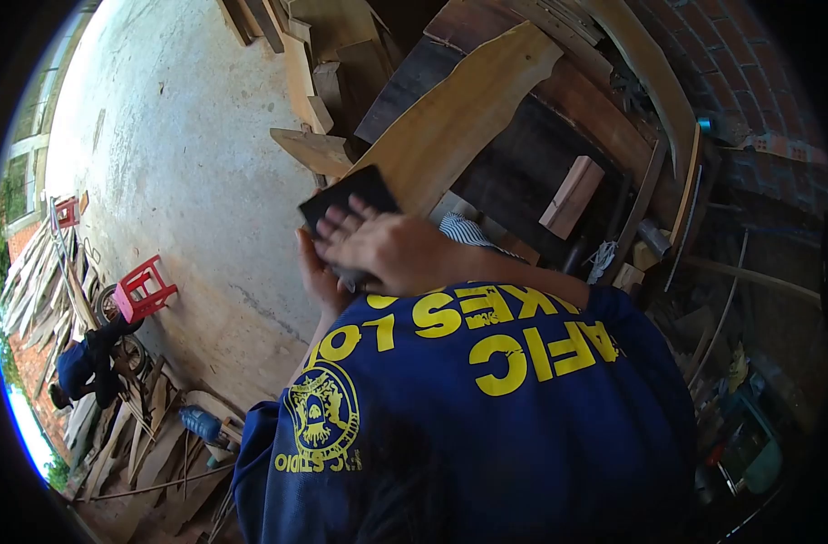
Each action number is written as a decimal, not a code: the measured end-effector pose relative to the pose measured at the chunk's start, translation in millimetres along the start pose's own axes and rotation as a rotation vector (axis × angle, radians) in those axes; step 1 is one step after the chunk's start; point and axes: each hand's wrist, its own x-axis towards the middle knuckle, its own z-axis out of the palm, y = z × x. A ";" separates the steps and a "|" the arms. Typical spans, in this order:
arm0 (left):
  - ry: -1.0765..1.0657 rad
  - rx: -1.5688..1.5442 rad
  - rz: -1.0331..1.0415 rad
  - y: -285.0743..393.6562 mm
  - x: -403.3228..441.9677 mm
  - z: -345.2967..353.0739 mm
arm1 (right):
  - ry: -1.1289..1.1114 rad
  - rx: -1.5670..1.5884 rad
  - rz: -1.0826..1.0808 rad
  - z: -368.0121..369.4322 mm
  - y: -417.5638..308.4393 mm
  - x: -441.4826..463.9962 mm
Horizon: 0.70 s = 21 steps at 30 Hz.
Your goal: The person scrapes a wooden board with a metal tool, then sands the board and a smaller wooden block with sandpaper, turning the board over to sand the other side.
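Centrally, a dark, flat, square-cornered piece (349,187) is between the person's two hands, just left of the frame's middle; the right hand (387,247), entering from the right and slightly blurred, lies across its face with the fingers somewhat spread and nearly straight; the left hand (320,279) is at the lower left edge of the piece, its fingers mostly hidden, so that how far they close cannot be told; a long tan board (459,113) with a wavy edge runs from beyond the piece towards the upper right; beside it, a pinkish wooden block (571,196) lies on a dark panel (527,150); striped cloth (467,228) shows just above the right forearm (514,270); pale concrete floor (192,136) fills the upper left; a red stool (139,301) is at far left, near another person (86,363) in dark blue; a blue jug (199,422) and wood scraps (101,453) occupy the lower left; a navy shirt (523,444) with yellow lettering fills the lower middle; a brick wall (736,68) closes the upper right
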 end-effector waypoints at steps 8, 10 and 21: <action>0.606 0.784 0.208 -35.9 0.6 42.6 | 0.224 -0.141 0.566 -52.5 134.0 -9.6; 0.648 0.868 0.234 -33.6 3.4 38.6 | 0.226 -0.228 0.497 -41.0 133.1 -10.8; 0.503 1.030 0.259 -21.8 5.0 16.0 | 0.143 -0.110 0.333 -18.1 74.6 2.8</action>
